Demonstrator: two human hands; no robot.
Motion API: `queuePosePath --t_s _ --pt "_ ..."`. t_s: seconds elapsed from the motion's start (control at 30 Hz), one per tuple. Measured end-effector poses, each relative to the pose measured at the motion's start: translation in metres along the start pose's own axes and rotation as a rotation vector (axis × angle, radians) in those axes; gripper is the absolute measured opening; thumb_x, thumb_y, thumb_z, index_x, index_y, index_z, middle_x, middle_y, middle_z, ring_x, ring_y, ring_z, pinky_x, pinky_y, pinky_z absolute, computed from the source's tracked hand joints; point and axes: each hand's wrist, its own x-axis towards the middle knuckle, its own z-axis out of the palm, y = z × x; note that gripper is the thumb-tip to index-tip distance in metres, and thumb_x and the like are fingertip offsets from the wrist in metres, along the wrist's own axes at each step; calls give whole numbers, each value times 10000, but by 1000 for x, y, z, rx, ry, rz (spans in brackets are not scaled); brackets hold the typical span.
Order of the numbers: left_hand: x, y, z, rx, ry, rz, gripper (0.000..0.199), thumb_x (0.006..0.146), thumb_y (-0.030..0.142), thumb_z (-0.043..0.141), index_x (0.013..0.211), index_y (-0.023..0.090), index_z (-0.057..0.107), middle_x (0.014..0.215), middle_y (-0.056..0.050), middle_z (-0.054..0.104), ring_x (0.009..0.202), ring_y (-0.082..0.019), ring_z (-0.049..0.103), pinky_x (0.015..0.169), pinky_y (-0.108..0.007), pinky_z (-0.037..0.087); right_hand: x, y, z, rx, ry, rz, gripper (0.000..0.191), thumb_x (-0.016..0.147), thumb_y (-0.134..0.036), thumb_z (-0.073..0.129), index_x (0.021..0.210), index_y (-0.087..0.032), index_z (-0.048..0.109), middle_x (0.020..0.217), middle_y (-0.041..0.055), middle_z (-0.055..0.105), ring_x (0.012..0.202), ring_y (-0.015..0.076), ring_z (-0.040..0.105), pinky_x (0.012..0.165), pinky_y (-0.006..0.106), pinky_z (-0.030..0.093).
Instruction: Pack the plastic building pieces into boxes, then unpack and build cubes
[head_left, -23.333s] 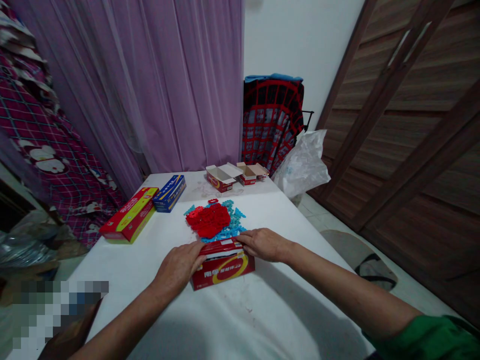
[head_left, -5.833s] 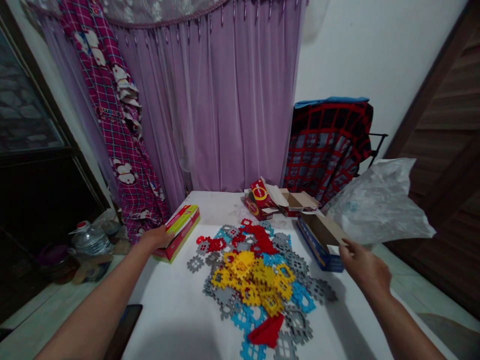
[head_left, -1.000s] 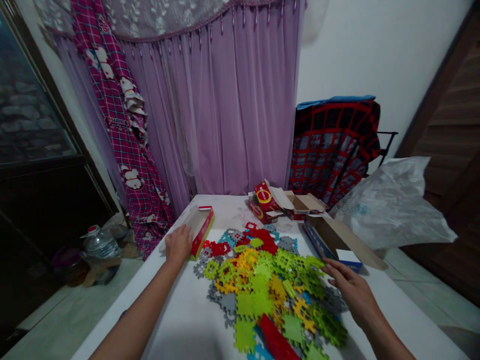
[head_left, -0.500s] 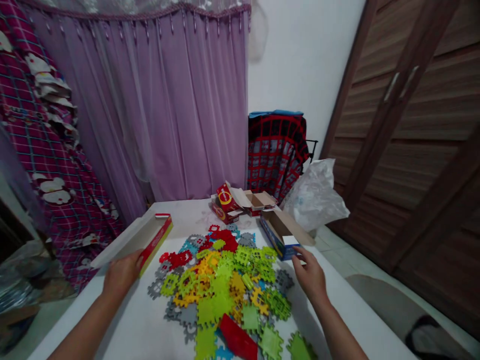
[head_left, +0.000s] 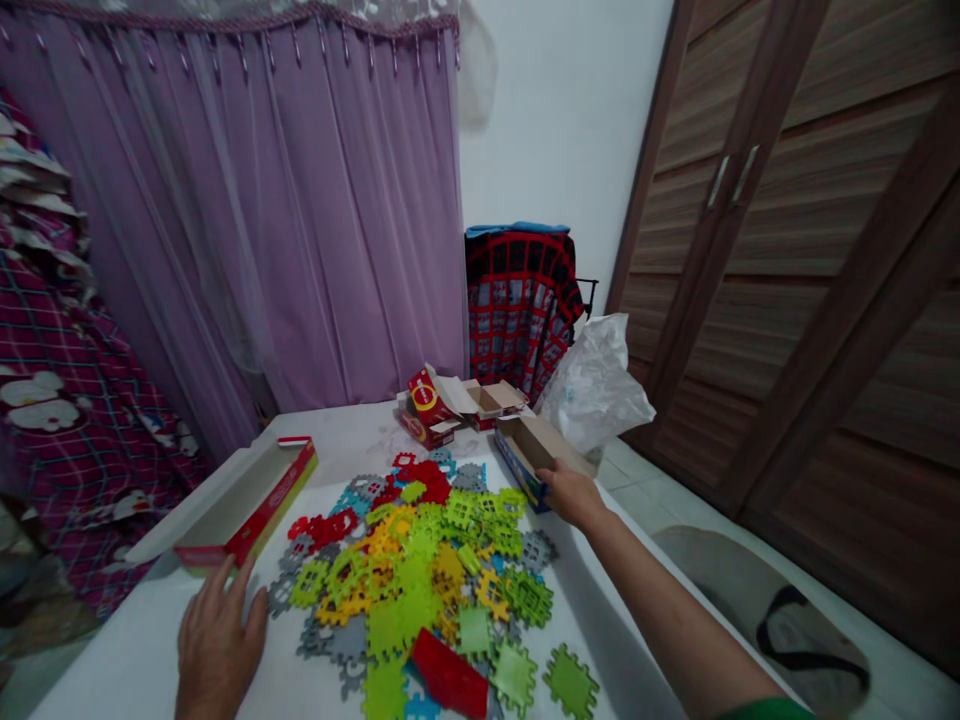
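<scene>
In the head view, your left hand (head_left: 221, 640) is at the near left, cut off at the wrist by the bottom edge, with its fingers apart and nothing in its grasp. Its fingertips reach the near end of the open red box (head_left: 279, 492); whether they touch it or stop just short, you cannot tell from here. That box lies lengthwise along the left side of the table (head_left: 292, 690), its pale lid folded out to the left.

Your right hand (head_left: 571, 492) is clamped on the near end of the open blue box (head_left: 516, 472), at the right of the table. The hand covers that end, so part of its grip is hidden, and the box's floor is only partly seen.

Between the two boxes spreads the pile of toothed plastic pieces (head_left: 416, 575): green and yellow on top, grey, blue and red showing around and beneath, many buried by their neighbours. A red piece (head_left: 450, 675) sits at the near side, and a lone green piece (head_left: 571, 683) lies apart to its right.

At the far side, a tipped red carton (head_left: 429, 397) rests on another and partly hides it. A crumpled plastic bag (head_left: 596, 385) stands beyond the blue box; its contents are hard to make out.
</scene>
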Motion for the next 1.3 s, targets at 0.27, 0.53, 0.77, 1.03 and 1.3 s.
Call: queuePosePath --t_s 0.27,0.53,0.77,1.03,1.3 --pt "-7 3 2 23 18 18 517 908 389 312 1276 105 537 1359 -228 505 1294 -376 478 1092 -548 369 -25 10 -8 -55 10 -10 246 936 -248 503 1042 -229 724 1073 109 701 981 253 687 799 320 484" --pt "-5 -7 12 123 -98 -20 585 887 418 249 1229 83 585 1300 -220 557 1179 -359 557 1022 -518 438 -52 35 8 -50 -5 21 243 915 -156 507 1028 -225 712 1063 97 701 954 228 696 786 290 483" --pt "-9 -16 27 108 -116 11 558 840 416 278 1148 120 637 1191 -189 645 1134 -335 588 1025 -492 443 -30 31 12 62 100 18 393 909 -87 449 1183 -272 662 1223 55 659 1007 180 677 840 256 491" --pt "-16 13 3 -40 -190 -70 618 871 442 239 1124 72 665 1230 -226 640 1182 -336 573 1059 -487 412 -68 -4 72 468 457 155 400 931 -252 446 1302 -223 592 1285 92 630 1089 209 645 905 326 525" --pt "-27 100 -1 -132 -409 88 495 936 469 349 1337 279 569 1403 -91 577 1330 -274 472 1117 -569 282 -127 -87 110 503 335 43 523 921 -461 481 1395 -244 526 1483 123 478 1356 277 450 1091 481 368"
